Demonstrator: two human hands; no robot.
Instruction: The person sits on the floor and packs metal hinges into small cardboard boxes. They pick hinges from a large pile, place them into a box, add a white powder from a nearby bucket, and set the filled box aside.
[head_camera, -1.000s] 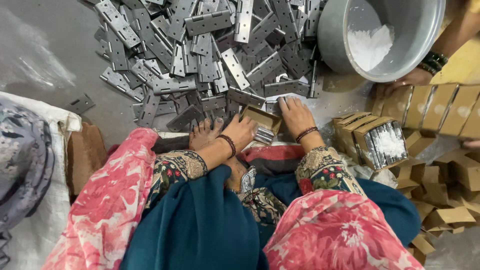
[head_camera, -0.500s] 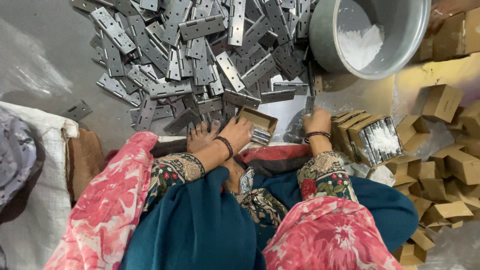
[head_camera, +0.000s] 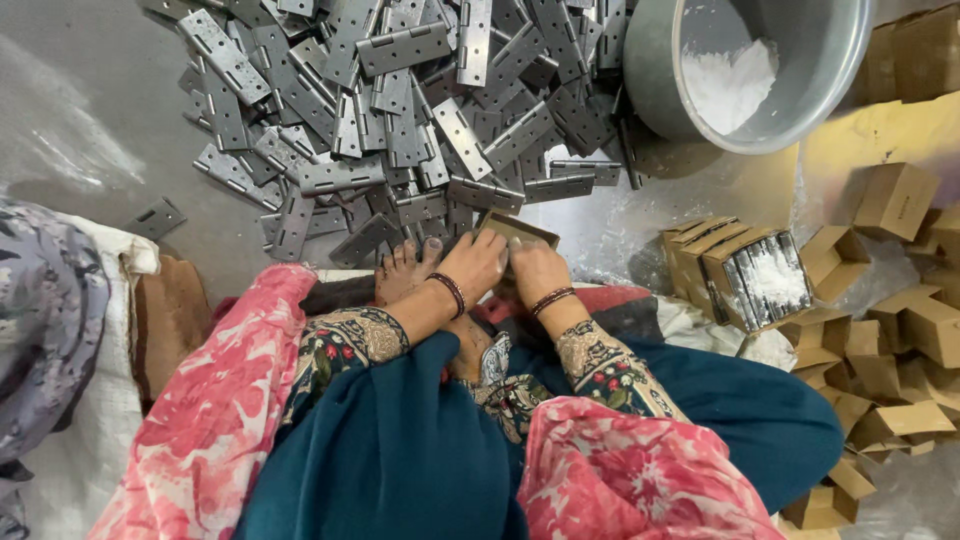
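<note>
Your left hand (head_camera: 478, 262) and right hand (head_camera: 537, 272) sit side by side, both closed around a small open cardboard box (head_camera: 517, 230) that you hold between them just ahead of your fingertips; the fingers curl over its near rim, though how tightly they pinch it you cannot tell from above. The box's far edge almost touches the front of the heap of grey metal hinges (head_camera: 400, 110), which spreads wide ahead of both hands and well off to your left. A bare foot (head_camera: 405, 268) lies just beside your left hand, under the heap's near edge.

Ahead and to your right, the round metal basin (head_camera: 650, 70) with white powder inside presses against the heap's right flank. To the right of your right hand a strip of bare grey floor (head_camera: 610, 235) stays open as far as the row of filled brown cartons (head_camera: 735, 275). Beyond those, folded empty cartons (head_camera: 895, 300) crowd the right edge. One loose hinge (head_camera: 158, 217) lies alone, well off to your left.
</note>
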